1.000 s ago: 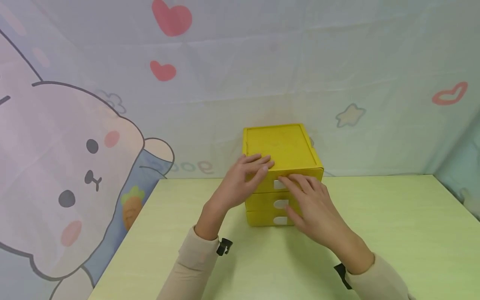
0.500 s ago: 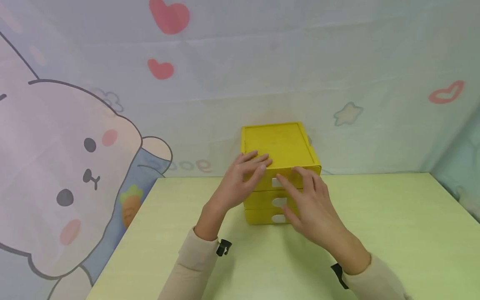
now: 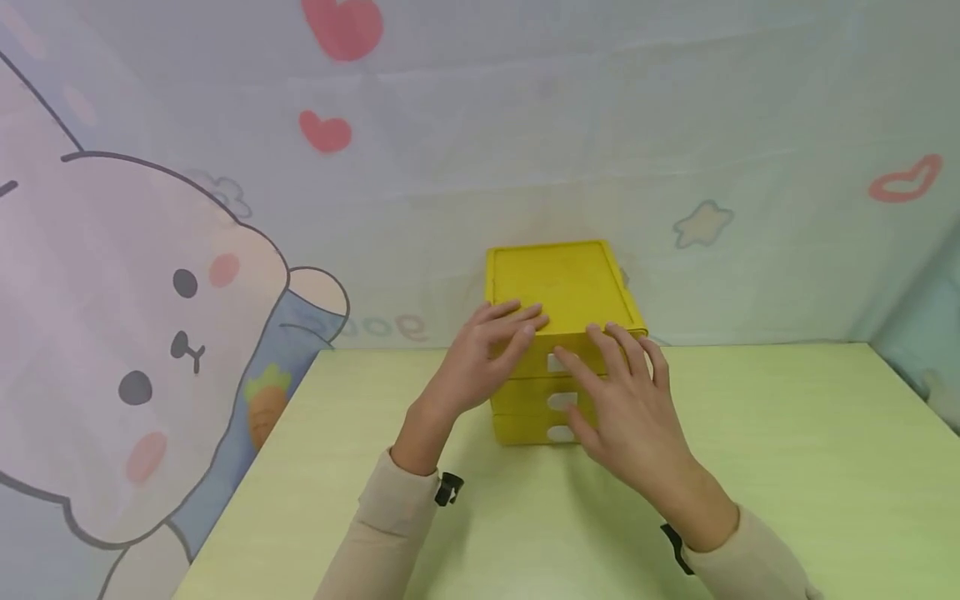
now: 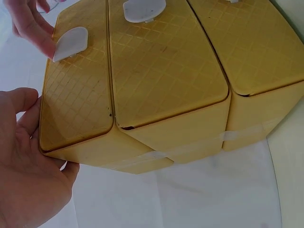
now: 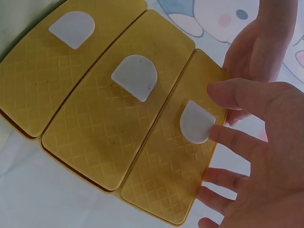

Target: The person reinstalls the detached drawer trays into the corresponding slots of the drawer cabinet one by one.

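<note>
A yellow three-drawer box stands on the table, all its drawers closed in the head view. Each drawer front carries a white rounded tab. My left hand rests on the top front left corner, fingers over the lid and thumb along the front edge. My right hand is spread at the front right. Its index fingertip touches the top drawer's white tab, while the other fingertips lie at the upper front edge. The right thumb is near the middle drawer's tab in the head view.
The pale green-yellow table extends on both sides of the box. Close behind it hangs a printed cloth with hearts, a star and a large cartoon animal. A strip of clear tape runs along the box's side.
My right hand's middle, ring and little fingers have straightened and lifted to the box's upper edge. Its index finger stays by the top tab. The left hand has stayed on the corner.
</note>
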Tool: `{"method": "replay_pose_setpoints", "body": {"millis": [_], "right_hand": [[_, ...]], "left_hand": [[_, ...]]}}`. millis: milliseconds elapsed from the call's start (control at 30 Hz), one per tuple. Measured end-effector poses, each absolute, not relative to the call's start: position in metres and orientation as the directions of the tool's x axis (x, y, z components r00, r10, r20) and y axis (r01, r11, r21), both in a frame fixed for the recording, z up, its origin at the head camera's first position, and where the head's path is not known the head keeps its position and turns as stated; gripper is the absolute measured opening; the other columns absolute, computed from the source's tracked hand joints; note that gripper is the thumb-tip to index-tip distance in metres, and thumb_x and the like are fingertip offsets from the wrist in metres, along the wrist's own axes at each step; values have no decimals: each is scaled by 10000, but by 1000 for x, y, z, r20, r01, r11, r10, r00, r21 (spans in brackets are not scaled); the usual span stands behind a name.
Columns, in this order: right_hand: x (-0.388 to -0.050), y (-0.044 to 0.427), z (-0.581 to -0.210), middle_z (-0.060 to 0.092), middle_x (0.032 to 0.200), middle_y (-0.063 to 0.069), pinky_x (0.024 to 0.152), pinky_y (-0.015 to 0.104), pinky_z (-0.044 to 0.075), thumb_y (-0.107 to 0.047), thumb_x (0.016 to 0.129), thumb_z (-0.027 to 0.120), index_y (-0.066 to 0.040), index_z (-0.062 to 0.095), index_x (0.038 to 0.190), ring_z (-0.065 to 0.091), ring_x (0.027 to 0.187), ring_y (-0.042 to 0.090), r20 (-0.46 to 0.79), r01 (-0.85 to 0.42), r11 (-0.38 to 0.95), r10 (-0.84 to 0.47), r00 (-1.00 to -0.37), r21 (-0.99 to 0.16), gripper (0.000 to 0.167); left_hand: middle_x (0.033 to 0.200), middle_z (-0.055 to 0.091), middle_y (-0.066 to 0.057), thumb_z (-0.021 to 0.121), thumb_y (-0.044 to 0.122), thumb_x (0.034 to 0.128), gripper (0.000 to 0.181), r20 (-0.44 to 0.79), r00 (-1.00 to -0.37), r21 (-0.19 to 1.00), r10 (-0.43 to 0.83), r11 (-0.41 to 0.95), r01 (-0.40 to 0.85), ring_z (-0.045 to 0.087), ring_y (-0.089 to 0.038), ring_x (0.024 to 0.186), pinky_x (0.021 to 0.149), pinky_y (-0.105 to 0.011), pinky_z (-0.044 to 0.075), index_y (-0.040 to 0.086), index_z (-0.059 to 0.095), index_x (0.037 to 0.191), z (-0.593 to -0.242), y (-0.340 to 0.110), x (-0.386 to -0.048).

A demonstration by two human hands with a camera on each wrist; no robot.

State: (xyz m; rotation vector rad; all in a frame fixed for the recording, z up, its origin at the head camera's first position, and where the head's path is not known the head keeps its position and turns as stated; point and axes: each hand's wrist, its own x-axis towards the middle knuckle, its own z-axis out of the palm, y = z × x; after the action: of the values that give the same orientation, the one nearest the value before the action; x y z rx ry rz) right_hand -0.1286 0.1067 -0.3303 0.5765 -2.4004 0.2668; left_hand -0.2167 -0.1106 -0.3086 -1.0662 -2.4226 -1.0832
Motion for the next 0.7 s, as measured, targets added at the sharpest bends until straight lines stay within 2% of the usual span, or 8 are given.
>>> {"method": "replay_pose_setpoints", "body": {"millis": [267,400,500,567,700], "right_hand": [[-129,109,-324,515,1511,223,1149,663,289,-296,868,877,-192,679,1435,403,1437,445,607,-489,872,-384,-696,-8,610],[-130,114,-315,517,1506,218,1146,650,300,-309,883,862,-191,668,1440,432,1406,438,562,-531,847,-426,-709,-29,602],[-130,122,-309,510,1518,185,1166,633,277,-359,900,855,-196,648,1461,429,1408,414,520,-577,812,-457,-721,-86,620],[-128,129,-307,492,1543,162,1185,632,247,-421,890,863,-202,621,1493,413,1427,398,499,-598,792,-470,-728,-127,685],[-126,138,-309,425,1629,118,1204,644,210,-552,811,890,-222,569,1545,367,1497,390,512,-611,778,-470,-719,-145,866]], "left_hand": [[1542,598,-17,514,295,1142,380,521,-679,501,517,459,734,417,-283,1534,1332,-524,122,142,679,1447,-309,-117,-215],[1538,605,-51,590,282,1110,388,567,-623,407,540,474,781,441,-310,1518,1320,-559,164,125,669,1456,-313,-121,-215],[1545,596,-77,647,301,1080,430,591,-580,316,560,501,806,461,-327,1503,1308,-565,208,115,655,1468,-317,-122,-212],[1553,587,-89,664,329,1069,465,591,-570,270,571,526,807,470,-328,1498,1299,-566,237,114,643,1480,-319,-124,-208],[1591,548,-83,689,400,1044,538,570,-588,213,574,588,780,443,-307,1527,1287,-534,287,145,617,1512,-316,-127,-198]]}}
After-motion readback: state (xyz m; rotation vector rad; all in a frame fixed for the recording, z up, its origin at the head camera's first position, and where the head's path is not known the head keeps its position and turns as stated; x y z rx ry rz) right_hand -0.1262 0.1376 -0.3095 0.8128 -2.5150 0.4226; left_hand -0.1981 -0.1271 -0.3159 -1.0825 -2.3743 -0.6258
